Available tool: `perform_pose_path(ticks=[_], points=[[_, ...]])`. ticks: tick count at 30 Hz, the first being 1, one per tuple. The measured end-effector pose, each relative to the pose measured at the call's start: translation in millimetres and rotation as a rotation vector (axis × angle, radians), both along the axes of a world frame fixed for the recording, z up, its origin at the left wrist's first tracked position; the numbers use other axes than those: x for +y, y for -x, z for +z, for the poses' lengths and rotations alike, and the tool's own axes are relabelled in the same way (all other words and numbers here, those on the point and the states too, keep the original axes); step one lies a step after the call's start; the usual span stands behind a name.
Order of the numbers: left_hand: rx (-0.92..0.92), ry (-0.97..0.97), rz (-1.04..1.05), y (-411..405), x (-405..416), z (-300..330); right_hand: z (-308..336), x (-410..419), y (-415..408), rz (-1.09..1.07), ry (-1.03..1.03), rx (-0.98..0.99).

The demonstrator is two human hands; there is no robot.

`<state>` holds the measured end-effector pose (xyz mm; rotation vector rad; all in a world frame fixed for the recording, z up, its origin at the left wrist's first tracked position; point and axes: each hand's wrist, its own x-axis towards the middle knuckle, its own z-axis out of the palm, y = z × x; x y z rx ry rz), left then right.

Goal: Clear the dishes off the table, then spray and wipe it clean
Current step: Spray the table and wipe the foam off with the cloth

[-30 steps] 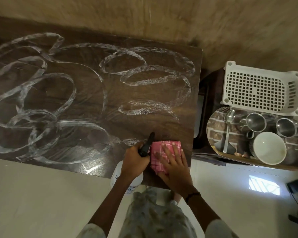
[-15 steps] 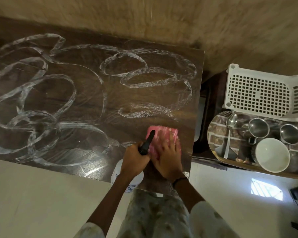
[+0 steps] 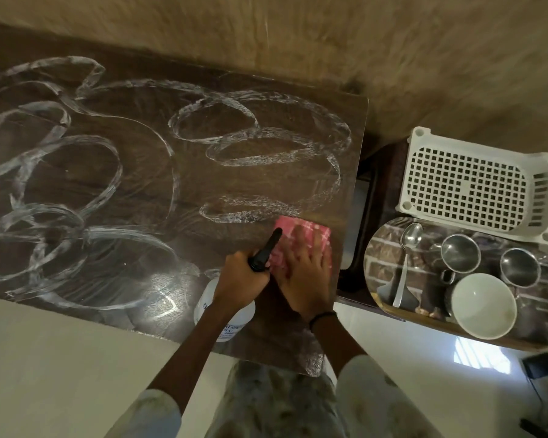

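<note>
The dark wooden table [image 3: 133, 191] is streaked with white looping smears of spray foam. My left hand [image 3: 242, 279] grips the black trigger head of a white spray bottle [image 3: 225, 314], held over the table's near edge. Right beside it, my right hand [image 3: 307, 273] presses flat with spread fingers on a pink checked cloth [image 3: 301, 232] near the table's right edge. The cleared dishes sit on a tray [image 3: 380, 257] to the right: a spoon [image 3: 407, 251], two steel cups [image 3: 459, 254] [image 3: 519, 267] and a white bowl [image 3: 483, 306].
A white perforated plastic basket [image 3: 475, 184] lies upside down behind the tray on a low dark stand. A rough tan wall runs behind the table. Pale floor lies below the table's near edge, with my patterned clothing at the bottom.
My right hand has pushed the pink cloth away from me along the table's right side, toward the lowest foam smear. My left hand with the bottle has stayed in place.
</note>
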<state>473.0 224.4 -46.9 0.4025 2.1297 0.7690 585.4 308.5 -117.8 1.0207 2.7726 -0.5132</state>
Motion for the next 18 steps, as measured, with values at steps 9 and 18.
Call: perform_pose_path(ticks=[9,18], points=[[-0.036,0.069,-0.142,-11.8,41.5,3.7,-8.0,3.7,-64.9,0.221,0.084,0.050],[-0.050,0.144,-0.165,-26.0,75.5,2.0,-10.1,9.6,-64.2,0.075,0.152,0.009]])
